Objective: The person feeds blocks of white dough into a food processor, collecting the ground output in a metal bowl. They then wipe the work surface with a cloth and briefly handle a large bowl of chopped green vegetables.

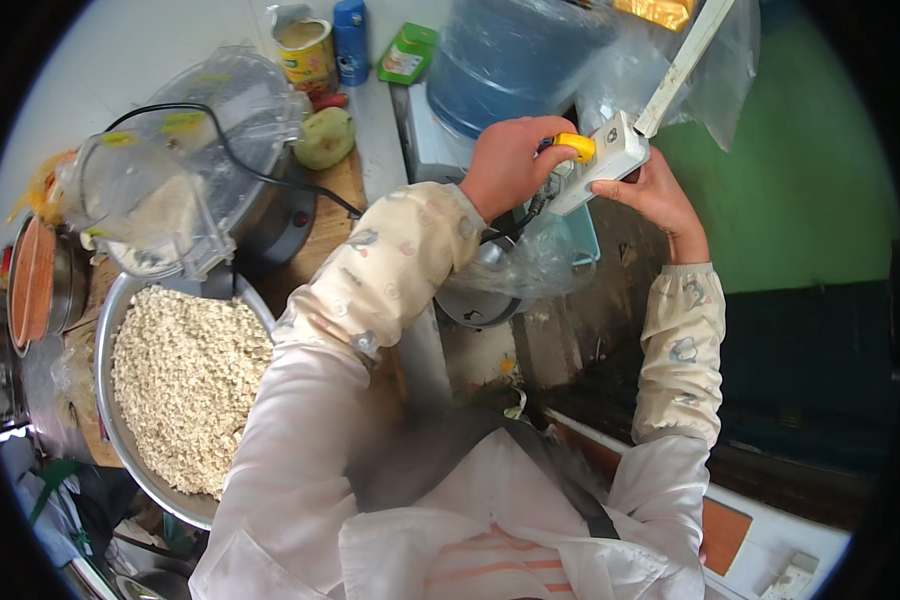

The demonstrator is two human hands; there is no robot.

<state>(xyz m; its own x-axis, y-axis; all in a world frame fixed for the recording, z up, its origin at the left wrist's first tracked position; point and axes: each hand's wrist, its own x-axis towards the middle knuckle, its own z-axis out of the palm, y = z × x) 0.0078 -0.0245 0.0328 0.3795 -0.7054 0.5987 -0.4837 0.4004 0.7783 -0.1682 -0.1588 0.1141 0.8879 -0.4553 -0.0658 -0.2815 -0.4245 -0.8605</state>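
Observation:
My left hand (514, 161) pinches a small yellow piece (574, 145) against the face of a white electrical socket box (604, 161). Whether that piece is a plug I cannot make out. Around the other side of the box, my right hand (664, 195) grips its edge, with the thumb on the near corner. Below the yellow piece, a black cord (529, 217) runs up to the box's face; its plug is partly hidden by my left hand. White cable trunking (675, 75) meets the top of the box.
At left, a metal basin (105, 375) holds pale chopped pieces (187, 390). A food-processing machine with a clear lid (202, 90) stands behind it, trailing a black cord (225, 139). A blue water bottle (502, 67) stands beyond my left hand. Plastic bags (532, 262) hang below.

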